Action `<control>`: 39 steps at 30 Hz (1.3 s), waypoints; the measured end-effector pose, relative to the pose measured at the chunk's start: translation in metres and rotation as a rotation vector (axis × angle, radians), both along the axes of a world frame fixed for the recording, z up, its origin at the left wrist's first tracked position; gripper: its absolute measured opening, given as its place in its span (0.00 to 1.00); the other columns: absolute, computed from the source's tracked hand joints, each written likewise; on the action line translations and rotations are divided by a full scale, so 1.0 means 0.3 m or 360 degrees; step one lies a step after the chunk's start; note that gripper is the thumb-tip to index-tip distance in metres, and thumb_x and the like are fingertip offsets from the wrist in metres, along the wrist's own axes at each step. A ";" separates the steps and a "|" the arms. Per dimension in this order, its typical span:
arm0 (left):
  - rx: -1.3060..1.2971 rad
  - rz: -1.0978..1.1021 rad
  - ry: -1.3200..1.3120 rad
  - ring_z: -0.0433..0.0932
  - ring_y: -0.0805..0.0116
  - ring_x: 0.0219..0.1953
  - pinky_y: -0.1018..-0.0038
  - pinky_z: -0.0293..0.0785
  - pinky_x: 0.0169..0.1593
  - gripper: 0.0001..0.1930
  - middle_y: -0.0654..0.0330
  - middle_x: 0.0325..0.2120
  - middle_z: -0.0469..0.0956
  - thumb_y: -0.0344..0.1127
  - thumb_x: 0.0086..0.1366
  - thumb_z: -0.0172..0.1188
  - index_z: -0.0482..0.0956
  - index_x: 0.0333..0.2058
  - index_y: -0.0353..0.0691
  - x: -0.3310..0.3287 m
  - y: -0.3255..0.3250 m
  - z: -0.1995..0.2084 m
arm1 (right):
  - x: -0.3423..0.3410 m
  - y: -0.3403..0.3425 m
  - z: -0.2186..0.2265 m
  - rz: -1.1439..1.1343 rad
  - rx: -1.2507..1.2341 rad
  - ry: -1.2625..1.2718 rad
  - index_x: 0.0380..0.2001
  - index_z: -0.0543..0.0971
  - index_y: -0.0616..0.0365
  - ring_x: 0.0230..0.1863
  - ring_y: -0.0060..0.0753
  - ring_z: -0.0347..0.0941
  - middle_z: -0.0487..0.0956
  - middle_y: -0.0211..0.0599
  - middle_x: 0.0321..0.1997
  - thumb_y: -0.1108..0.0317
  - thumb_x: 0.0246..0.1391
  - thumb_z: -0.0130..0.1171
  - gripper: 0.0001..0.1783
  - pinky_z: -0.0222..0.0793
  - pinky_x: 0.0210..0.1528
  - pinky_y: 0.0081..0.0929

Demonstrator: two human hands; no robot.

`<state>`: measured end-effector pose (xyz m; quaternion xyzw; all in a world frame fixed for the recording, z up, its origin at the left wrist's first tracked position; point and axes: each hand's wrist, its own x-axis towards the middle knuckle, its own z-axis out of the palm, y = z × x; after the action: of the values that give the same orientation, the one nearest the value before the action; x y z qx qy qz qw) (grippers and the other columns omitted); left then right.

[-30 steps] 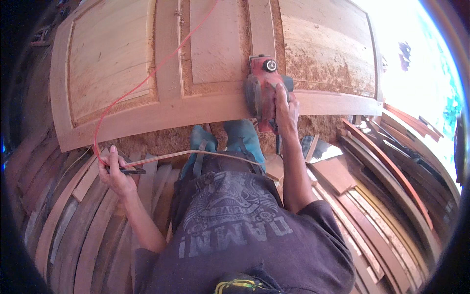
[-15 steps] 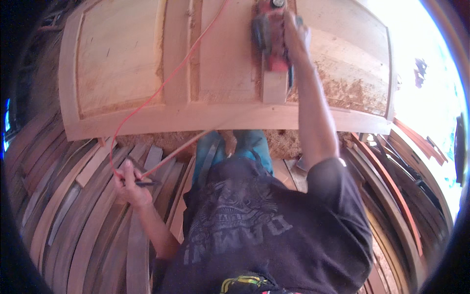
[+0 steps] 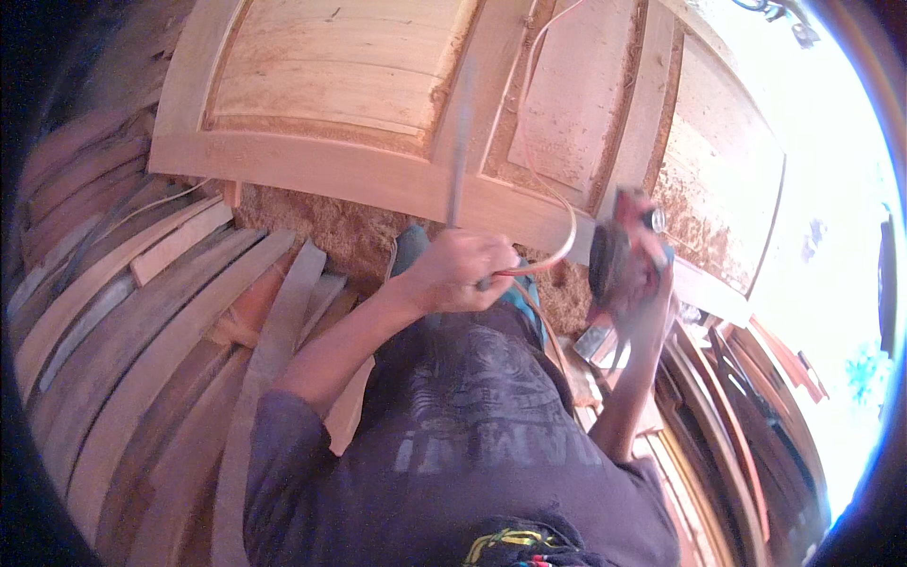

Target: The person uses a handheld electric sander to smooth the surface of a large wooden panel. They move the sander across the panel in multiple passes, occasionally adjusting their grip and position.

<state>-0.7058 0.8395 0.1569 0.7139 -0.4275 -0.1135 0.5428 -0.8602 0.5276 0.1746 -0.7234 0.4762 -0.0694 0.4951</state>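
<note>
My left hand (image 3: 463, 269) is closed in front of my torso, around a pale red cord (image 3: 571, 222) and a thin grey rod (image 3: 460, 156). The rod points up over the edge of a panelled wooden door (image 3: 331, 173); motion smears it, so its kind is unclear. At the right, my right hand (image 3: 663, 283) grips a red and black electric planer (image 3: 628, 255), blurred, beside the door's near edge. The cord loops from the door down to my left hand and runs on below it. Wood shavings lie on the door's panels.
Long wooden boards (image 3: 161, 350) lie stacked at the left, and more strips (image 3: 713, 416) at the right. Shavings (image 3: 312, 222) are heaped beneath the door's near edge. Bright light washes out the right side.
My right hand has drawn the planer off the door, toward me and right. My left hand has risen and moved right with the cord. The view has shifted, placing the door farther right.
</note>
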 end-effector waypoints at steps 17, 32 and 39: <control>-0.0229 -0.0599 0.0190 0.77 0.42 0.32 0.51 0.73 0.37 0.09 0.51 0.24 0.71 0.27 0.56 0.63 0.69 0.26 0.38 0.054 0.120 -0.387 | -0.354 0.769 0.104 -0.1106 0.0343 -0.0052 0.53 0.86 0.62 0.27 0.22 0.74 0.83 0.28 0.35 0.38 0.76 0.47 0.36 0.73 0.30 0.25; 0.0225 0.1180 0.0225 0.58 0.81 0.21 0.76 0.56 0.25 0.23 0.74 0.17 0.60 0.32 0.69 0.71 0.65 0.21 0.47 0.455 0.759 -0.071 | 0.104 0.932 -0.130 -0.0018 0.0043 0.0009 0.42 0.86 0.65 0.33 0.23 0.72 0.79 0.30 0.28 0.48 0.73 0.55 0.27 0.72 0.37 0.30; 0.0105 0.1609 0.0433 0.59 0.82 0.23 0.80 0.61 0.29 0.25 0.74 0.19 0.62 0.32 0.70 0.71 0.61 0.21 0.46 0.443 1.008 -0.024 | 0.313 0.936 -0.133 0.0105 0.0098 0.0016 0.41 0.86 0.67 0.32 0.24 0.75 0.81 0.39 0.25 0.47 0.72 0.55 0.29 0.74 0.39 0.34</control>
<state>-0.5731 1.1419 0.1496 0.8266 0.0486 0.0574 0.5577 -0.7664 0.8084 0.1347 -0.7235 0.4565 -0.0345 0.5168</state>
